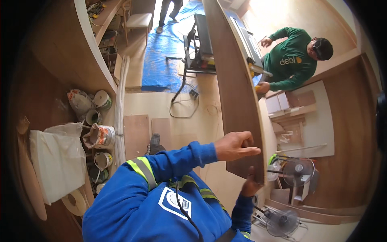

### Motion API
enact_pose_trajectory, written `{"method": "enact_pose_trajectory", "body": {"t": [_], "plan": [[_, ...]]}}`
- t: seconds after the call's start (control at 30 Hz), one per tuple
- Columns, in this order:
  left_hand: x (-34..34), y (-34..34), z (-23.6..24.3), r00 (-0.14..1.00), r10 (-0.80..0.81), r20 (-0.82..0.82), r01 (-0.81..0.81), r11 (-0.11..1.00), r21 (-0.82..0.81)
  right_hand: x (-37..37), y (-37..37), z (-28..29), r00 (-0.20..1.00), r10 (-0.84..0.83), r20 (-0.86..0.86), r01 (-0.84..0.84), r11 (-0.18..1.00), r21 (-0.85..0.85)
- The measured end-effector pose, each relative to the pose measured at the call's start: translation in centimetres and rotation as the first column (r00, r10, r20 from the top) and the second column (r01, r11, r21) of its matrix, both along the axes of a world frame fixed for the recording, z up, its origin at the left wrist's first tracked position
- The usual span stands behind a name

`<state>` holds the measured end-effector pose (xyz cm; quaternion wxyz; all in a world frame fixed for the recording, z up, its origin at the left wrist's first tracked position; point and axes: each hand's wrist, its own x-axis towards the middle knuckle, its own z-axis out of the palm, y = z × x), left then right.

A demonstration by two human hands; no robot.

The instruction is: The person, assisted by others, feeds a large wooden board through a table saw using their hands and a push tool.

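Observation:
A long brown wooden panel point(236, 92) runs from the far top of the view down to my body, with a pale narrow edge along its right side. My left hand point(238, 145) is over the panel's near part, its thumb stretched out and its fingers loosely bent, with nothing visible in it. At the panel's near lower corner, my right hand point(250, 184) grips the end with the thumb up; its other fingers are mostly hidden. Across the panel, a person in a green top point(292, 60) has one hand point(263, 87) close to its right edge, at a yellow tool partly hidden.
Several buckets point(102, 160) and bags point(98, 135) line the left wall beside long pale strips point(120, 97). A black stand point(186, 74) and a cable point(184, 117) are ahead, near a blue tarp point(159, 60). Two fans point(298, 169) stand on the right. Another person's legs show far ahead.

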<state>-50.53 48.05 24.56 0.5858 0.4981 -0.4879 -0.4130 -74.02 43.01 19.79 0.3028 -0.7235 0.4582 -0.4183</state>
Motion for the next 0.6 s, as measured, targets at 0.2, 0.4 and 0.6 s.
{"method": "enact_pose_trajectory", "body": {"t": [0.2,0.4,0.6], "plan": [[-6.4,5.9,-16.2,0.954,0.119,-0.274,0.051,0.839,0.542,-11.0,-1.9,5.3,0.857,-0.038,0.514,-0.044,0.988,0.146],[-10.4,5.4,-21.4,0.627,0.5,-0.597,-0.072,0.8,0.596,-20.2,-3.8,11.7,0.897,-0.113,0.428,-0.011,0.961,0.277],[-8.0,-3.4,-19.6,0.42,0.414,-0.807,-0.153,0.909,0.387,-25.4,-3.0,15.4,0.902,-0.222,0.37,0.075,0.926,0.371]]}}
